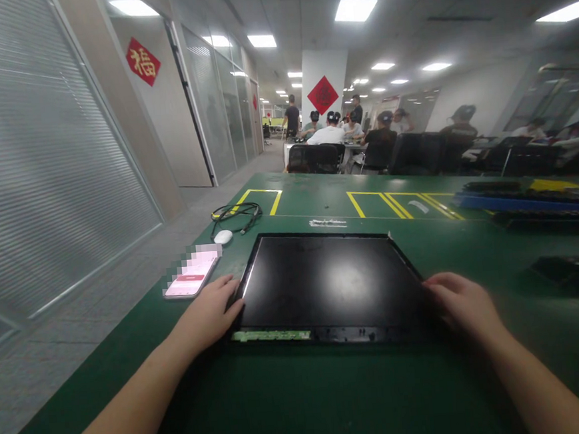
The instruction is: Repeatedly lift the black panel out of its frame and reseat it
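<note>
A black LCD screen panel (324,278) lies face up on the green table, with a green circuit strip (271,336) along the left part of its near edge. My left hand (221,306) grips the panel's left edge, thumb on top and the other fingers along the outer side. At the opposite side, my right hand (464,300) is closed on the right edge, its fingertips partly hidden. Just beyond my left hand rests a phone (194,274) with a lit, partly blurred screen.
A coiled black cable (239,214) and a white round object (223,237) lie behind the phone. Yellow tape (368,201) marks the far part of the table (309,403). Dark and blue long parts (533,201) are stacked at right. Several people sit at tables beyond.
</note>
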The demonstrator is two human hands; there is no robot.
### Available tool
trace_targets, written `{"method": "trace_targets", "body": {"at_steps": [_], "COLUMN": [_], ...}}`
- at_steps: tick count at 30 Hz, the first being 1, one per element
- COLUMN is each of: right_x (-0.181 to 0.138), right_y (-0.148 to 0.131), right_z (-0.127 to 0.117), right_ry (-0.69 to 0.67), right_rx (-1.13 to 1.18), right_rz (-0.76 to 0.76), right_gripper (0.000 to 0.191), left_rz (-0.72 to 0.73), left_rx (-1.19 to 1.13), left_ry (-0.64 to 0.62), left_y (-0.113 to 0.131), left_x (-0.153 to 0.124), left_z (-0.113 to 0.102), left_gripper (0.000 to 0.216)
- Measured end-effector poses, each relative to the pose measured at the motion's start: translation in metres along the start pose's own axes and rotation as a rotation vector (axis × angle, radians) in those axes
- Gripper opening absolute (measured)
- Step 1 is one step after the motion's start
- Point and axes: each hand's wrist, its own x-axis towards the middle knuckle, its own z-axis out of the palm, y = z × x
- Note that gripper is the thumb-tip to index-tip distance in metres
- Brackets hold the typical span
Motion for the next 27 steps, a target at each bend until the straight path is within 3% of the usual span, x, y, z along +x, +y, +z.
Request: {"method": "trace_targets", "body": {"at_steps": [8, 14, 17, 22, 25, 27], "right_x": [0.008, 0.009, 0.008, 0.004, 0.003, 0.004], "right_y": [0.012, 0.013, 0.012, 0.008, 0.007, 0.007], "right_z": [0.000, 0.005, 0.007, 0.009, 0.009, 0.009], "right_ry": [0.030, 0.003, -0.021, 0.005, 0.003, 0.003], "right_rx": [-0.055, -0.103, -0.105, -0.100, -0.096, -0.110], "right_rz": [-0.024, -0.123, -0.114, -0.109, -0.090, -0.096], "right_gripper": [0.045, 0.037, 0.039, 0.038, 0.038, 0.038], "left_rz": [-0.013, -0.049, -0.164, -0.466, -0.681, -0.732], "left_rx": [-0.054, -0.258, -0.452, -1.002, -1.260, -1.380], "left_ry": [-0.025, 0.045, 0.106, 0.089, 0.075, 0.081], "left_y": [0.000, 0.000, 0.003, 0.021, 0.034, 0.040], "left_x": [0.004, 0.006, 0.005, 0.001, -0.001, -0.001], "left_z": [-0.001, -0.002, -0.005, -0.016, -0.024, -0.027], "left_gripper": [0.044, 0.037, 0.037, 0.027, 0.033, 0.040]}}
